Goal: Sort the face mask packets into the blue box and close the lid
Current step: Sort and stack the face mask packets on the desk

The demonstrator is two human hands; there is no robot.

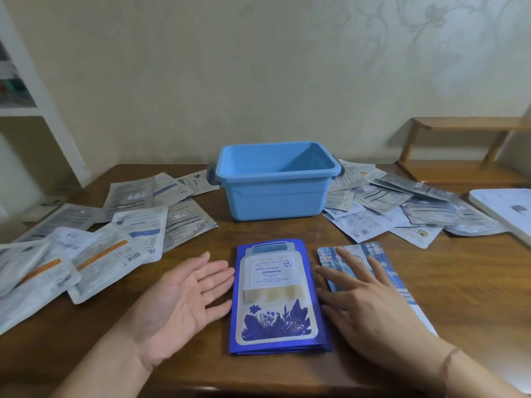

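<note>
Squaring the dark blue packet stack (277,297) between both flat, empty hands — left hand (184,294), right hand (370,305) — should precede one lift into the open blue box (275,193) just behind.

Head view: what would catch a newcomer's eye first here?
The open blue box stands mid-table with nothing visible inside. In front of it lies a stack of dark blue packets, flanked by the open left hand and right hand. Silver packets lie scattered at both sides.
</note>
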